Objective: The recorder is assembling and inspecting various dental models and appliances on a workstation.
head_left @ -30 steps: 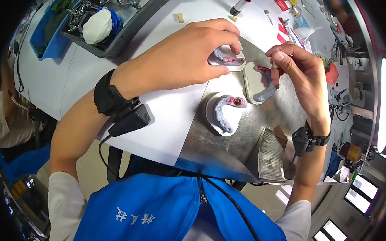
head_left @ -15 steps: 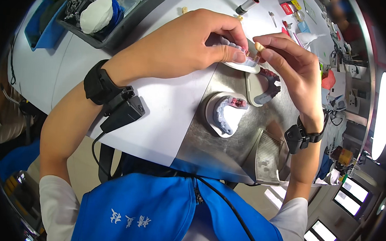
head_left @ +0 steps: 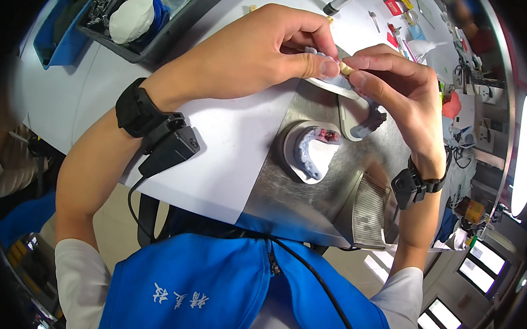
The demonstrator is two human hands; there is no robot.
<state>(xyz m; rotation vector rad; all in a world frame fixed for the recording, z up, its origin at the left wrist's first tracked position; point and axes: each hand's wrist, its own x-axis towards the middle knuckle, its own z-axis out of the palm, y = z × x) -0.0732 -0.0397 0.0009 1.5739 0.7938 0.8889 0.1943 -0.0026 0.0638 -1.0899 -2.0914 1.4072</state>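
Note:
My left hand (head_left: 281,55) is closed on a dental model (head_left: 333,86) with grey teeth and a pale base, its thumb and fingers pinching near one end of the tooth row. Between the thumb and fingertips of my right hand (head_left: 393,82) is a small yellowish dental crown (head_left: 345,69). The crown is up against the model, right by my left fingertips; whether it is seated there is hidden. Below the hands, a second dental model (head_left: 310,158) with grey teeth and a reddish section lies on the metal plate. Partly behind my right fingers lies a third model (head_left: 355,126).
A dark grey bin (head_left: 144,54) at the far left holds metal frames and a white plaster piece (head_left: 131,19). Beside it stands a blue bin (head_left: 58,40). A metal plate (head_left: 267,206) with a mesh piece (head_left: 369,212) covers the table's front. Small tools lie at the far right.
My right hand has brought the crown left and slightly down onto the model beside my left fingertips. Before, it was held up a little apart from them. The model has tilted slightly.

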